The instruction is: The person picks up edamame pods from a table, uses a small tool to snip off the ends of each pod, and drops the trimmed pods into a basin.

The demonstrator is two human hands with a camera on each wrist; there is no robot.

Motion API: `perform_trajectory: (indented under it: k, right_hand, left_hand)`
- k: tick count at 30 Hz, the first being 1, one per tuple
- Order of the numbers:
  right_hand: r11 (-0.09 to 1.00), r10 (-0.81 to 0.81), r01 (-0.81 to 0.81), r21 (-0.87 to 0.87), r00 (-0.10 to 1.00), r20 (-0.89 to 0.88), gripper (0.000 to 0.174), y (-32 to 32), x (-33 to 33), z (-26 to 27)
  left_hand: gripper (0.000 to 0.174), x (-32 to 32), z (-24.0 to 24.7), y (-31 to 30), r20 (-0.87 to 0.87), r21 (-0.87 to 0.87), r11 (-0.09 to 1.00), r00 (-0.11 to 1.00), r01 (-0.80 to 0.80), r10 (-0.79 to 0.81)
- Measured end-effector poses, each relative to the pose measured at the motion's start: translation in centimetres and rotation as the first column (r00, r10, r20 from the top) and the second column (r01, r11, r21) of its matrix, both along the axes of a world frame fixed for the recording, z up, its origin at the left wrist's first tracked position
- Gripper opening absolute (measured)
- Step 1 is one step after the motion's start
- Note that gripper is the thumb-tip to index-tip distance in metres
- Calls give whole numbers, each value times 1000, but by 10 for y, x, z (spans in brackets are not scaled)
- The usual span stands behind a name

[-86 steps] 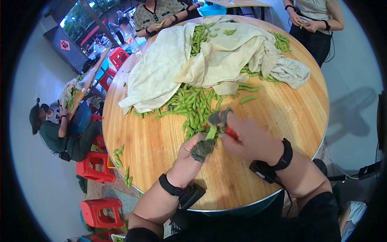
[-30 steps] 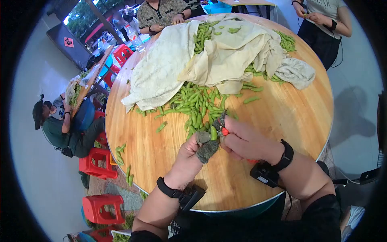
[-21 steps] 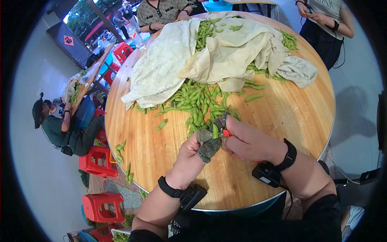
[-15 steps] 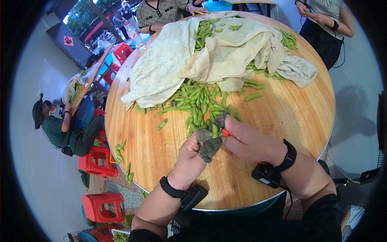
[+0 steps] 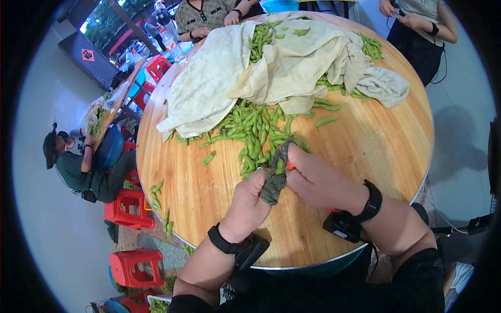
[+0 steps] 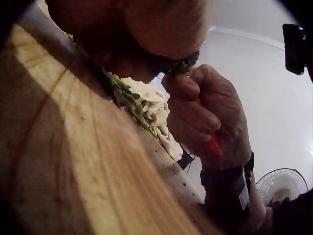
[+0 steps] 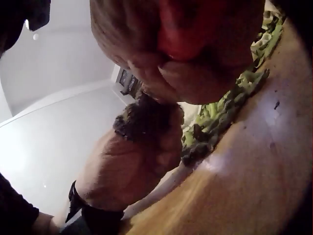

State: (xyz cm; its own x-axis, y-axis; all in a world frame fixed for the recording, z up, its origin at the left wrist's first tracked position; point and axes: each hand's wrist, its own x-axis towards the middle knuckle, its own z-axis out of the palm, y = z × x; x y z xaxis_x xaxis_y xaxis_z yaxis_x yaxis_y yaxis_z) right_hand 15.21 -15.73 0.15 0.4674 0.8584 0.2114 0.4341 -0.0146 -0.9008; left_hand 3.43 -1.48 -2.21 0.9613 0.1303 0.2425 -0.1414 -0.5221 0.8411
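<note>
Over the near half of a round wooden table (image 5: 365,146), both hands meet in front of a heap of green soybean pods (image 5: 250,125). My left hand (image 5: 245,201) pinches one soybean pod (image 5: 281,166), whose green end shows between the fingers. Dark grey cloth wraps (image 5: 271,190) cover its fingertips. My right hand (image 5: 321,180) grips a small red-handled tool (image 7: 181,36), close against the pod. The fist hides most of the tool; its red handle (image 6: 212,147) also shows below the fingers in the left wrist view. A similar grey wrap covers a right fingertip.
Pale cloths (image 5: 209,78) cover much of the heap. A single pod (image 5: 209,158) and a few pods (image 5: 168,223) lie to the left. Two people stand or sit at the far side. Red stools (image 5: 136,268) stand on the floor at left.
The right hand, blurred and slightly apart earlier, now sits close against the left. Less of the pod shows. A loose pod has appeared left of the heap.
</note>
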Motion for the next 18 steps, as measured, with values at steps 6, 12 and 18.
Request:
perform_trajectory:
  k: [6, 12, 18]
  right_hand:
    - [965, 217, -262, -30, 856, -469, 9, -11, 5, 35]
    - [964, 147, -245, -103, 814, -562, 16, -13, 3, 36]
    - [967, 173, -235, -104, 894, -413, 10, -14, 4, 33]
  left_hand:
    - [11, -7, 19, -4, -197, -673, 738, 973, -45, -120]
    - [12, -6, 17, -1, -201, -670, 742, 968, -25, -149]
    - [9, -6, 11, -4, -143, -472, 881, 989, -25, -49]
